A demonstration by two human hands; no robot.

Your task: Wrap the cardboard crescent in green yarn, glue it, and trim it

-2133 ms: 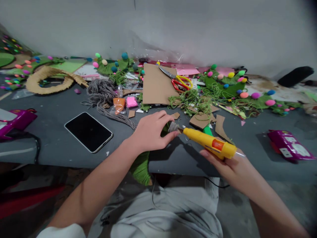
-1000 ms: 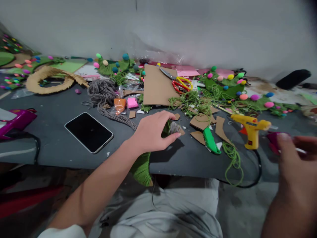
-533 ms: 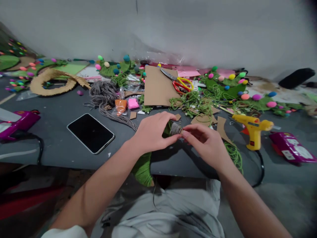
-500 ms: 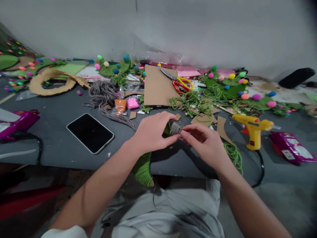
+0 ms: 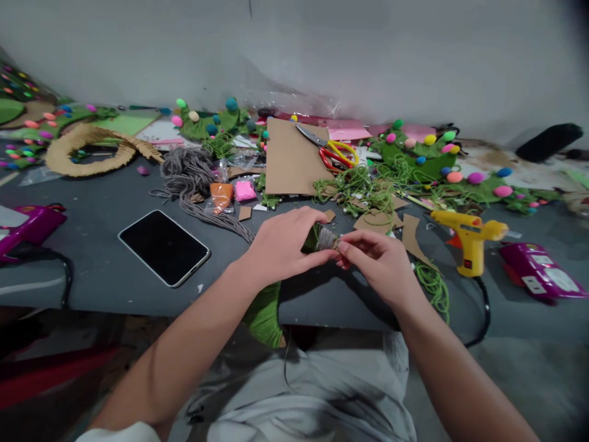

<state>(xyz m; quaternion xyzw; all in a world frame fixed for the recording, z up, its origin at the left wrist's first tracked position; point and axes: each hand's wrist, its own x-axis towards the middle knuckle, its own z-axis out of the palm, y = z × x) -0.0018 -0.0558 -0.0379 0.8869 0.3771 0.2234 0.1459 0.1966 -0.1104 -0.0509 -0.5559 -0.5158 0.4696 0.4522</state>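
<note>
My left hand (image 5: 280, 245) is curled over a green yarn-wrapped piece (image 5: 264, 310) that hangs over the table's front edge. Its upper end is wound with grey yarn (image 5: 326, 238). My right hand (image 5: 380, 264) pinches that grey-wrapped end from the right, fingers closed on it. Both hands meet at the front middle of the dark grey table (image 5: 110, 270). A yellow glue gun (image 5: 469, 236) stands on the table to the right of my right hand, its black cord looping off the edge.
A black phone (image 5: 164, 245) lies left of my hands. A grey yarn bundle (image 5: 191, 175), a cardboard sheet (image 5: 292, 156), red-and-yellow scissors (image 5: 334, 150), green string and pompom pieces crowd the back. Purple packets (image 5: 536, 270) sit at both sides.
My right hand set the yellow glue gun down on the table at the right, then came back to pinch the grey-wrapped end. My left hand stayed on the piece.
</note>
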